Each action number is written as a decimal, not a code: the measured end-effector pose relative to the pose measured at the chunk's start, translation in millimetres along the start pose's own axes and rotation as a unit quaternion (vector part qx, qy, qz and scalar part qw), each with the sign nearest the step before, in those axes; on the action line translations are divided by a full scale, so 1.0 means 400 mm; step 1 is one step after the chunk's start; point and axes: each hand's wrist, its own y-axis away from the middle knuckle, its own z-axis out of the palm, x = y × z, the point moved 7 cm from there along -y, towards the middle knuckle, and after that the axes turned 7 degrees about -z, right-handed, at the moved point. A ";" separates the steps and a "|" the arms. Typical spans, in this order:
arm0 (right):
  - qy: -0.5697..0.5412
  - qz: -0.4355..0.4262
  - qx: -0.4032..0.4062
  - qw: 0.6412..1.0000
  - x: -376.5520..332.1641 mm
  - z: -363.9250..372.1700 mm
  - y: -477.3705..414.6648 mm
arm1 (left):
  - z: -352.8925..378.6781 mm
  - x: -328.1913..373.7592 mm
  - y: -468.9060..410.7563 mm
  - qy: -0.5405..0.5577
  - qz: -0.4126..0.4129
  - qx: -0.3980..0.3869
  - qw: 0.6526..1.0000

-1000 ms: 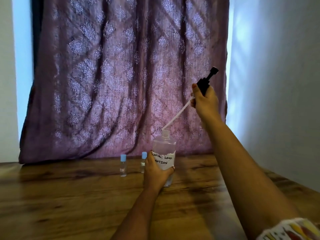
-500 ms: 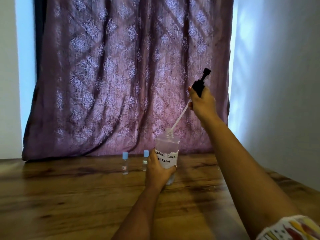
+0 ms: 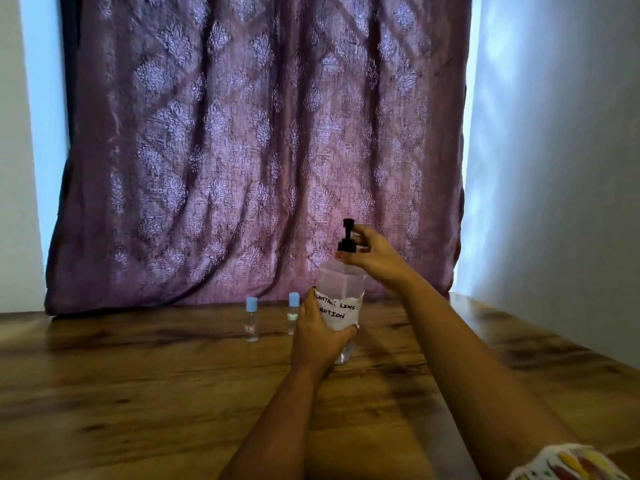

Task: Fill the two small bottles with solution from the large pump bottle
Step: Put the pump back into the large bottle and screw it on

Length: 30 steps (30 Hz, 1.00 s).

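The large clear bottle [image 3: 341, 306] with a white handwritten label stands on the wooden table [image 3: 138, 393]. My left hand [image 3: 317, 336] grips its lower body. My right hand [image 3: 372, 252] holds the black pump head [image 3: 347, 237] at the bottle's neck, with the pump's tube down inside the bottle. Two small clear bottles with blue caps stand just left of it: one [image 3: 251, 319] further left, the other [image 3: 293, 313] beside my left hand. Both small bottles are capped.
A purple patterned curtain [image 3: 242, 150] hangs behind the table's far edge. A pale wall [image 3: 561, 168] runs along the right side of the table.
My right hand has lowered the pump head from high up on the right down onto the bottle's neck, sliding the tube back inside. My left hand stays on the bottle.
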 end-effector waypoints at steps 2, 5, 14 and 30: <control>-0.025 -0.010 -0.011 1.000 -0.009 0.008 -0.003 | -0.008 0.002 0.002 -0.003 -0.005 0.007 1.000; 0.003 -0.037 0.007 0.999 -0.015 0.013 -0.005 | -0.014 0.004 0.006 -0.011 -0.009 0.006 1.000; 0.063 -0.042 0.031 0.997 0.001 0.015 -0.017 | -0.017 0.024 0.019 -0.040 -0.001 -0.003 0.999; -0.051 -0.009 -0.015 0.999 0.061 0.009 -0.010 | -0.021 0.035 0.025 -0.073 -0.014 -0.001 0.997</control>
